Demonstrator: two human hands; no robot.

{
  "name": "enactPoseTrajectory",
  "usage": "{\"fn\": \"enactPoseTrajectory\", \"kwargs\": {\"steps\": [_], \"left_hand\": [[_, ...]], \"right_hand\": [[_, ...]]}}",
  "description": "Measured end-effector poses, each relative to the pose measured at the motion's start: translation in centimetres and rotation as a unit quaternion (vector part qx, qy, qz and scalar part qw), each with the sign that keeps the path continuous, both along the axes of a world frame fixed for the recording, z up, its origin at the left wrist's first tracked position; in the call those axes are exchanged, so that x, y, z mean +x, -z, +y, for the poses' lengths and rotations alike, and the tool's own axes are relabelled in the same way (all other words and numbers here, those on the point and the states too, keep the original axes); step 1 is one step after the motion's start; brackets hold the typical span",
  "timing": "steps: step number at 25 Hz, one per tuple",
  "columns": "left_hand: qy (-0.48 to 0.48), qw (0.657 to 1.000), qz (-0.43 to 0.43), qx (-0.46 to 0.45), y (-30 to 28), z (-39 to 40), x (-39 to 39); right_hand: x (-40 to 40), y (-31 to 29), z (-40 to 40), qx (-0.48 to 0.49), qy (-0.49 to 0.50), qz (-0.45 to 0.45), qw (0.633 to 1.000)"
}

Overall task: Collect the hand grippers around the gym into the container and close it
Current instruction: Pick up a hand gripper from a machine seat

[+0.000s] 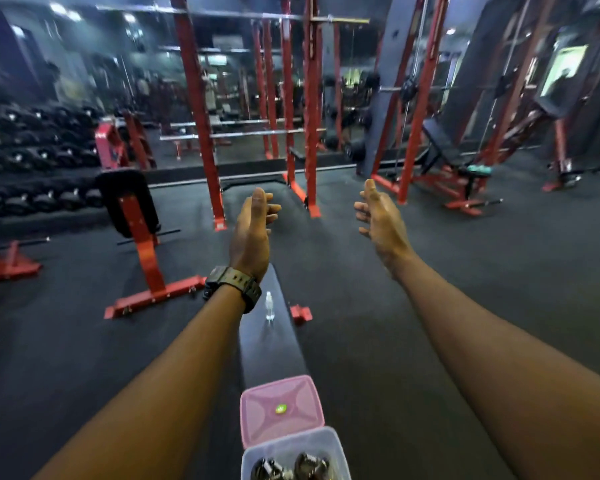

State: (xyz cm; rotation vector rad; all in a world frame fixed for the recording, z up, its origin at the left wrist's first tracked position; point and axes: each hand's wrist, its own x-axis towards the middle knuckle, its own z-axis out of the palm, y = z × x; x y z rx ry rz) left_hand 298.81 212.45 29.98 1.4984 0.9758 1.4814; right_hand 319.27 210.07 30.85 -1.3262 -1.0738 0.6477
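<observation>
While both my hands hover empty, fingers relaxed.
Left hand (252,226), right hand (378,216); container (336,445) holds hand grippers (291,467), lid (281,407) off.

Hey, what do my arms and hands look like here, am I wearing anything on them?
Both forearms are bare, with no sleeves or gloves in view. The left wrist carries a chunky dark digital watch with a ridged strap. The left hand and right hand show no rings.

No text can be read anywhere. The pink lid (282,408) carries a small green sticker (280,408), but its mark is too blurred to make out. The watch (234,284) face shows no legible digits
</observation>
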Motion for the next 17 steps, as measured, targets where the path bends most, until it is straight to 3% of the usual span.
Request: {"fn": "enactPoseTrajectory", "kwargs": {"steps": [9,17], "left_hand": [[0.031,0.999,0.003,0.042,-5.6,-3.2,5.2],[0.179,0.981,-0.026,0.075,-9.8,-7.5,13.7]], "right_hand": [[4.3,-4.1,-4.5,0.036,0.018,-0.018,0.999],[10.1,-9.1,-14.8,0.055,0.163,-0.040,0.984]]}}
